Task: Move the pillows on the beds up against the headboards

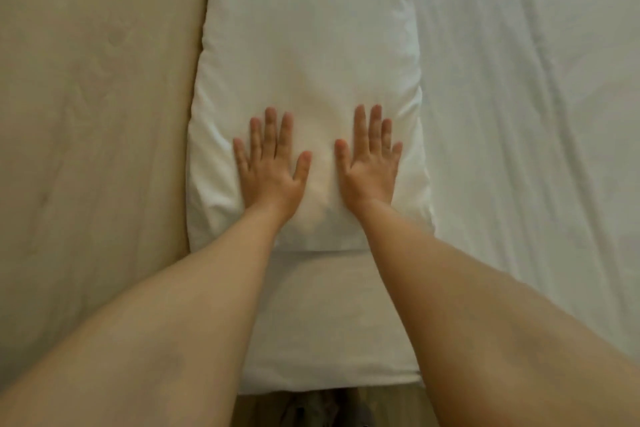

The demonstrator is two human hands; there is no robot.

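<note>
A white pillow (308, 45) lies lengthwise on the bed, its left long edge touching the beige padded headboard (93, 114). My left hand (270, 166) rests flat, palm down, on the near part of the pillow with its fingers spread. My right hand (370, 163) lies flat beside it, a short gap between the two thumbs, fingers also apart. Neither hand grips anything. The pillow's near end dents a little under my palms.
A white wrinkled bedsheet (536, 114) covers the mattress to the right of the pillow. The mattress corner (329, 340) shows between my forearms. Below it a strip of wooden floor (329, 409) is visible at the bottom edge.
</note>
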